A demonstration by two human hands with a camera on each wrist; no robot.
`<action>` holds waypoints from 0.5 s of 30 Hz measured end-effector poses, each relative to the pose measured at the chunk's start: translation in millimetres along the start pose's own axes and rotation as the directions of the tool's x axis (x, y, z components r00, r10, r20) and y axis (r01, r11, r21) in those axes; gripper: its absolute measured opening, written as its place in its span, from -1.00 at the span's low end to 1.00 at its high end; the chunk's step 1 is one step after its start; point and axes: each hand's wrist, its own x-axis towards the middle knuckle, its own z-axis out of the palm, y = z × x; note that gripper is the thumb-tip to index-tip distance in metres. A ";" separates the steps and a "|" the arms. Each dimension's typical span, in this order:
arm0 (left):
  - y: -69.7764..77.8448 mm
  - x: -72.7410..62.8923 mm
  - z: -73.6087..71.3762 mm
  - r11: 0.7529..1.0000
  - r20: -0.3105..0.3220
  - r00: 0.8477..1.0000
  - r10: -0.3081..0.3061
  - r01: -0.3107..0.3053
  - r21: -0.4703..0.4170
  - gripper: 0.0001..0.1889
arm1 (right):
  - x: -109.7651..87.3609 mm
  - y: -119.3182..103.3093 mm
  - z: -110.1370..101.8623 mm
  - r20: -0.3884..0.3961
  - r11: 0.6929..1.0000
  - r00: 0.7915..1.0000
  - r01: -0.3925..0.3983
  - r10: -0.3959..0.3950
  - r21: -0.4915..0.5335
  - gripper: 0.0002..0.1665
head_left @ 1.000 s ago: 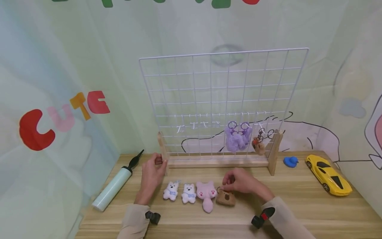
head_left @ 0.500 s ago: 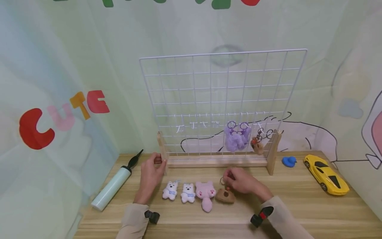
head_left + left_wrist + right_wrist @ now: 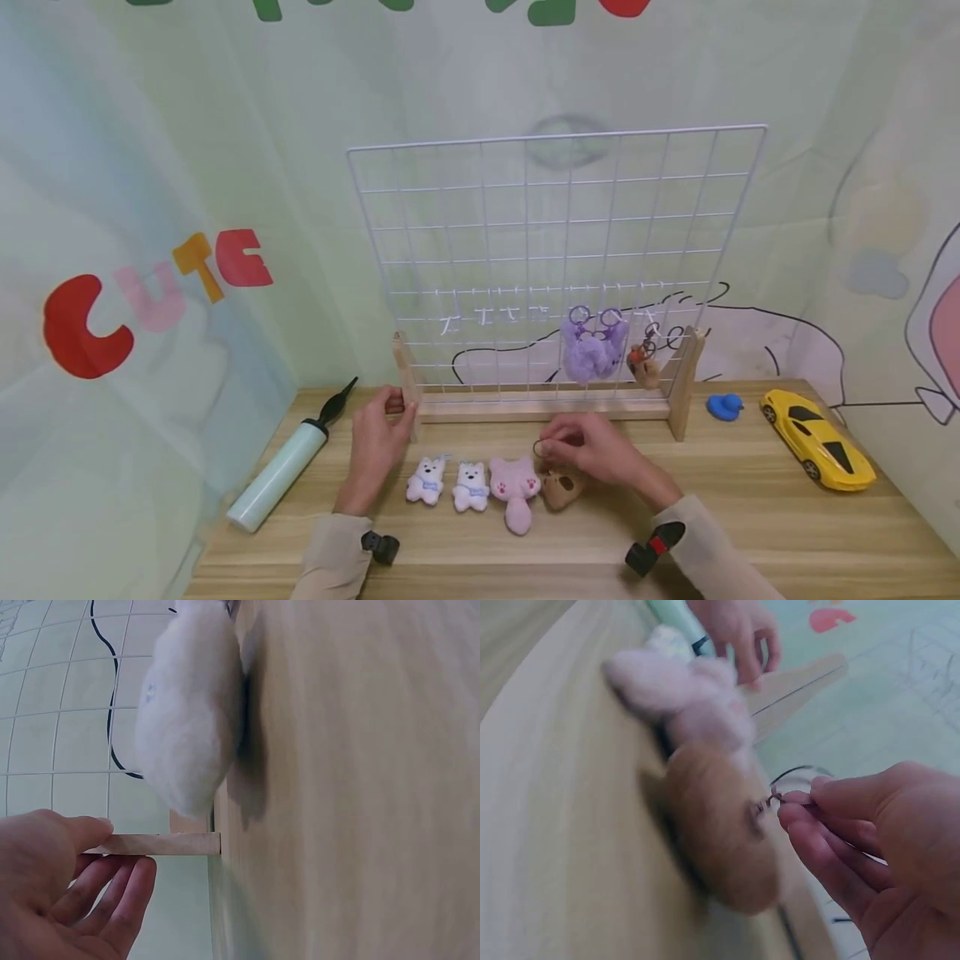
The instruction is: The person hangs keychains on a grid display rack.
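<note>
At the lower centre of the head view, a brown plush toy point(image 3: 561, 492) sits tilted on or just above the table point(image 3: 480, 567); which, the blurred right wrist view does not settle. The right hand point(image 3: 592, 446), nearly closed, pinches the toy's key ring point(image 3: 795, 769) between thumb and fingertips. To the toy's left in the frame lie a pink toy point(image 3: 517, 487), just beside it, and two white toys point(image 3: 471, 487). At centre left, the left hand point(image 3: 380, 433), partly closed, grips a wooden post point(image 3: 165, 844) between thumb and fingers. Farther off, left of centre, lies a pump point(image 3: 279, 472); at right, a yellow car point(image 3: 819, 442) and blue duck point(image 3: 724, 407). Behind, purple plush point(image 3: 592, 350) and another brown toy point(image 3: 643, 371) hang on the wire rack point(image 3: 525, 140).
</note>
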 end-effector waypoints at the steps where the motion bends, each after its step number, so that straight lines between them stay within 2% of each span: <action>1: 0.2 -0.4 -0.2 1.000 -0.002 1.000 0.001 -0.001 0.000 -0.76 | 0.2 -4.7 -1.3 -0.005 1.000 1.000 0.002 -0.001 0.007 -0.93; 8: 1.7 -1.8 0.3 1.000 -0.002 1.000 -0.009 0.009 -0.010 -0.76 | -1.8 -38.7 -15.7 -0.062 0.997 0.998 0.026 -0.021 0.076 -0.95; 11: 1.4 -1.9 0.7 1.000 -0.011 1.000 -0.009 0.009 -0.004 -0.77 | -1.7 -51.0 -20.6 -0.130 0.991 0.991 0.050 -0.033 0.124 -0.93; 15: 0.3 -1.6 1.7 1.000 -0.019 1.000 0.005 -0.005 0.010 -0.77 | 0.8 -64.0 -24.0 -0.255 0.977 0.963 0.132 -0.087 0.167 -0.90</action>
